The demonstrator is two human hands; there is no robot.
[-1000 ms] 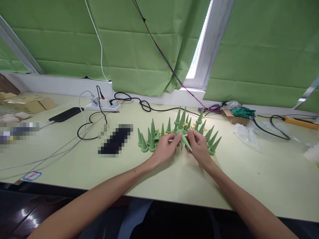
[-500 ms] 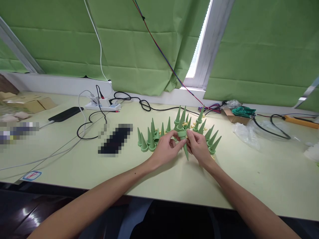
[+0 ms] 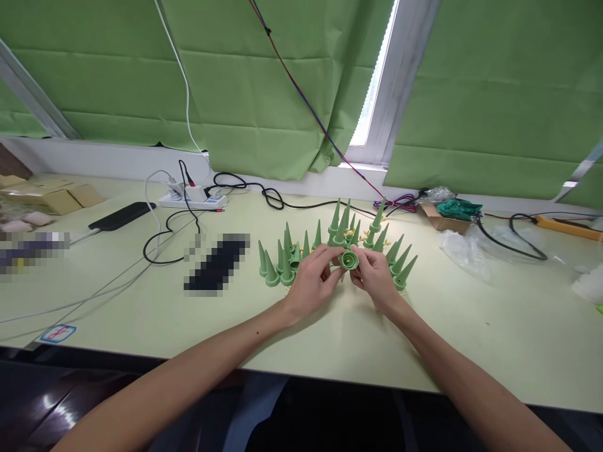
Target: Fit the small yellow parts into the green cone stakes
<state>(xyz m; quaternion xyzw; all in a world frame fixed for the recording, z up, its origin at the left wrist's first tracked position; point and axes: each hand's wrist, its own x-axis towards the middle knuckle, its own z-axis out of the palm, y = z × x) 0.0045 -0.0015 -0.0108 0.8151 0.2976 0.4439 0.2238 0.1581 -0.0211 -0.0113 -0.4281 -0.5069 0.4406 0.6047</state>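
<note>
Between my two hands a green cone piece (image 3: pixel 349 259) is held with its round, hollow end facing me; its tip is out of sight. My left hand (image 3: pixel 316 276) pinches its left side with thumb and fingers. On the right side, the fingers of my right hand (image 3: pixel 374 274) grip the same rim. Several green cones (image 3: pixel 270 271) stand point up on the table around and behind my hands, and others (image 3: pixel 406 274) lean to the right of them. Small yellow parts (image 3: pixel 375 235) lie among the cones, partly hidden.
Left of the cones, a dark blurred-out object (image 3: pixel 217 263) lies on the table (image 3: pixel 141 314). Farther back are a power strip (image 3: pixel 193 201), cables and a black flat device (image 3: pixel 121 216). A small carton (image 3: pixel 443 220) and clear plastic bags (image 3: pixel 464 254) lie at right.
The held cone piece has turned: its point was downward and its rim seen from the side, and now its hollow end faces me. Both hands stay around it.
</note>
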